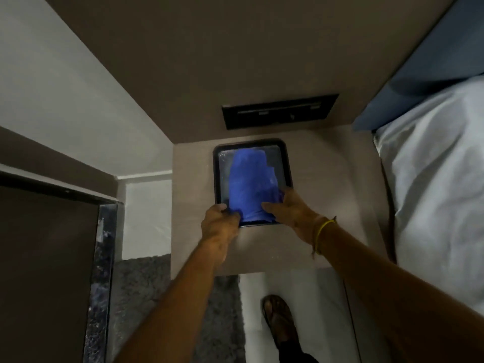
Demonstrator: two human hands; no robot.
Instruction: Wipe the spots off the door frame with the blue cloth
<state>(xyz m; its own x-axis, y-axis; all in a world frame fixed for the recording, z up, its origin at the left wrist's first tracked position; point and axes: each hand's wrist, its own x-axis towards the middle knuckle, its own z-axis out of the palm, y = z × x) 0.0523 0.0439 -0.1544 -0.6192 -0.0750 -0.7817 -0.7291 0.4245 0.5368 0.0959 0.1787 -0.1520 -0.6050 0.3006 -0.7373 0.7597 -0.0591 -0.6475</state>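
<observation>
Fingers (272, 206) of both hands gripping cloth (248, 179) in tray (216, 176); I fear tray dragging off tabletop (327, 192) on lift.

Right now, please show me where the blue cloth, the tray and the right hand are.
Cloth (247, 184): head view, middle of the blue fabric.
Tray (218, 179): head view, bare left part inside the dark rim.
Right hand (290, 208): head view, back of the hand, on the cloth.

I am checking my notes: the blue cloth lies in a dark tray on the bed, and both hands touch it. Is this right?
Not quite. In the head view the tray sits on a side table next to the bed, not on the bed. The blue cloth does lie in it, and the left hand and right hand touch it.
</observation>
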